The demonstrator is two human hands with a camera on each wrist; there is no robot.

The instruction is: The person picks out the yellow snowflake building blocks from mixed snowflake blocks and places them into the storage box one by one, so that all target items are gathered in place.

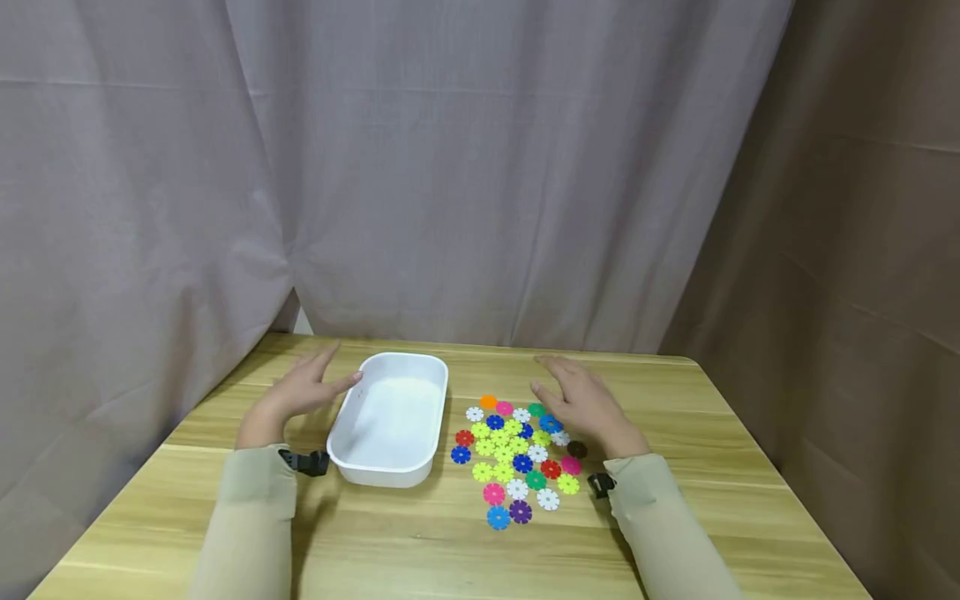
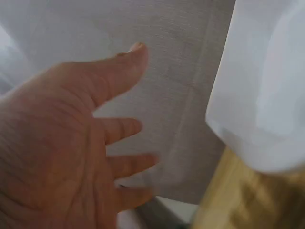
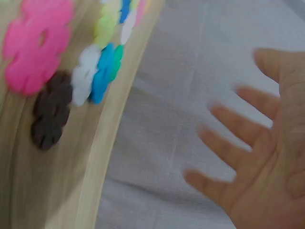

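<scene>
My left hand [image 1: 303, 388] hovers at the left side of a white rectangular tub [image 1: 390, 417], fingers spread and holding nothing. In the left wrist view its palm and thumb show, apart from the tub [image 2: 267, 95]. My right hand [image 1: 585, 402] is held over the far right edge of a spread of notched plastic discs [image 1: 504, 451], its fingers extended and empty. The discs are yellow, white, blue, red, green, pink and other colours, flat on the table. In the right wrist view a pink disc [image 3: 38, 43] and a dark brown disc [image 3: 51, 110] lie nearest the camera.
A wooden table [image 1: 405, 550] carries the tub and the discs. Grey curtains [image 1: 480, 183] hang behind it and on both sides. Each wrist wears a black strap, the left strap [image 1: 306, 462] close to the tub's near left corner.
</scene>
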